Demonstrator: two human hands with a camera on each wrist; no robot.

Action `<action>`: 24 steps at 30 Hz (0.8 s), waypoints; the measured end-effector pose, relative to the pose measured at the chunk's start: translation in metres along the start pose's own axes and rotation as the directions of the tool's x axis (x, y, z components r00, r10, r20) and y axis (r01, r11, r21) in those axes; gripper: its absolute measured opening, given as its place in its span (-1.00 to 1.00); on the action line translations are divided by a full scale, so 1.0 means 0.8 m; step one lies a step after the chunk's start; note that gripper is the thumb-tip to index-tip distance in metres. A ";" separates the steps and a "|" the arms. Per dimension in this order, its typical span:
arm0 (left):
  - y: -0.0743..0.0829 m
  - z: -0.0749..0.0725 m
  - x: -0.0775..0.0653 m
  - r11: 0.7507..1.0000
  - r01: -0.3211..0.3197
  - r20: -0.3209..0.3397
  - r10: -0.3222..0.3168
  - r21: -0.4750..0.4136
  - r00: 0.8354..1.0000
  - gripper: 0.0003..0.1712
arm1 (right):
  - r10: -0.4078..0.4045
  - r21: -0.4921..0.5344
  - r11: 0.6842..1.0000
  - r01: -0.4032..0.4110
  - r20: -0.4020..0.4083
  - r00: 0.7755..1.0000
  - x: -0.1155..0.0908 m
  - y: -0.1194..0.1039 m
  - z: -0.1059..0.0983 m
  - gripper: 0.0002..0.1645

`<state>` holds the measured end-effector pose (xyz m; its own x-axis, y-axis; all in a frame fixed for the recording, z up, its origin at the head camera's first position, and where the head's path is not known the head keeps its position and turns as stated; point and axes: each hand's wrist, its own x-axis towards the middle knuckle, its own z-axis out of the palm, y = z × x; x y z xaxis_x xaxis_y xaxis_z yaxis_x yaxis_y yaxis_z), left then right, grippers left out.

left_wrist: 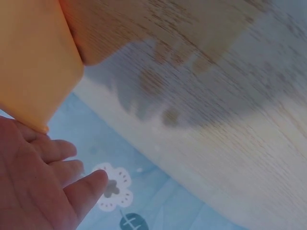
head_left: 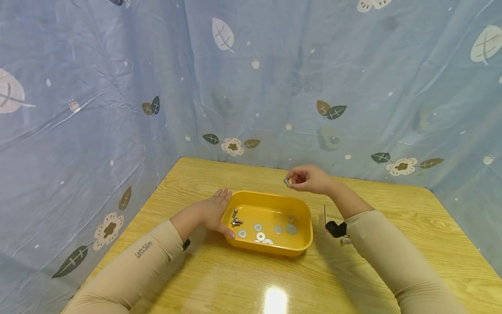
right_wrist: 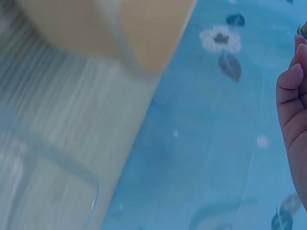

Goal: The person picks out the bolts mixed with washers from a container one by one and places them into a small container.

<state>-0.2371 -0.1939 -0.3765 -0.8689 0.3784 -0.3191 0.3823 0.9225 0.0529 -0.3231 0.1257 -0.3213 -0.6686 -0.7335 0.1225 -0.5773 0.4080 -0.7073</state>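
A yellow plastic bin (head_left: 270,249) stands on the wooden table, with several flat washers (head_left: 260,236) spread over its floor. A few bolts (head_left: 236,221) lie in its left end. My left hand (head_left: 211,213) rests against the bin's left side, fingers fairly straight along the outside and thumb by the near-left corner. In the left wrist view those fingers touch the bin's wall. Beyond the bin's far right corner, my right hand (head_left: 310,179) is raised and pinches a small metal bolt (head_left: 286,182) between thumb and fingertips. Only part of that bolt shows in the right wrist view.
Small metal pieces (head_left: 345,240) lie on the table to the right of the bin, partly hidden by the right forearm. A clear, see-through edge (right_wrist: 72,167) appears low in the right wrist view. Blue patterned cloth (head_left: 251,87) hangs behind and beside the table.
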 end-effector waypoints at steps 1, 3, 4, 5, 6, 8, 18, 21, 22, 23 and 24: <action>0.000 0.000 0.000 1.000 0.000 0.000 0.000 -0.001 1.000 0.59 | 0.015 0.001 1.000 -0.014 -0.008 1.000 -0.007 0.002 -0.005 -0.81; 0.001 0.001 0.000 1.000 0.001 0.002 -0.001 -0.002 1.000 0.59 | 0.029 -0.004 1.000 -0.029 -0.024 0.999 -0.019 0.009 -0.016 -0.80; 0.001 0.000 0.000 1.000 0.003 0.003 -0.003 -0.004 1.000 0.59 | 0.036 -0.008 0.999 -0.036 -0.029 0.999 -0.025 0.012 -0.021 -0.79; 0.001 0.000 0.000 1.000 0.005 0.004 -0.005 -0.006 1.000 0.59 | 0.042 -0.009 0.999 -0.043 -0.035 0.998 -0.030 0.021 -0.026 -0.78; 0.001 0.000 0.000 1.000 0.006 0.004 -0.006 -0.009 1.000 0.59 | 0.046 -0.014 0.999 -0.047 -0.041 0.998 -0.036 0.025 -0.031 -0.78; 0.001 -0.001 0.001 1.000 0.005 0.003 -0.005 -0.019 1.000 0.58 | 0.062 -0.021 0.998 -0.063 -0.046 0.997 -0.048 0.031 -0.041 -0.77; -0.003 0.001 0.006 1.000 0.025 0.008 -0.025 -0.013 1.000 0.64 | 0.152 -0.044 0.987 -0.157 -0.103 0.983 -0.112 0.057 -0.074 -0.80; -0.002 0.002 0.006 1.000 0.017 0.007 -0.017 -0.010 1.000 0.64 | 0.187 -0.041 0.981 -0.191 -0.079 0.979 -0.131 0.067 -0.078 -0.80; -0.002 0.003 0.006 1.000 0.019 0.010 -0.019 -0.006 1.000 0.64 | 0.203 -0.052 0.977 -0.207 -0.066 0.977 -0.137 0.070 -0.079 -0.79; -0.002 0.003 0.006 1.000 0.014 0.008 -0.014 -0.010 1.000 0.64 | 0.223 -0.061 0.972 -0.226 -0.050 0.974 -0.143 0.074 -0.079 -0.78; -0.002 0.003 0.006 1.000 0.013 0.010 -0.013 -0.012 1.000 0.64 | 0.241 -0.070 0.967 -0.243 -0.032 0.970 -0.148 0.078 -0.079 -0.77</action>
<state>-0.2408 -0.1935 -0.3807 -0.8708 0.3656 -0.3288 0.3671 0.9283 0.0598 -0.3095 0.2727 -0.3355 -0.8027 -0.5957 -0.0297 -0.4289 0.6111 -0.6653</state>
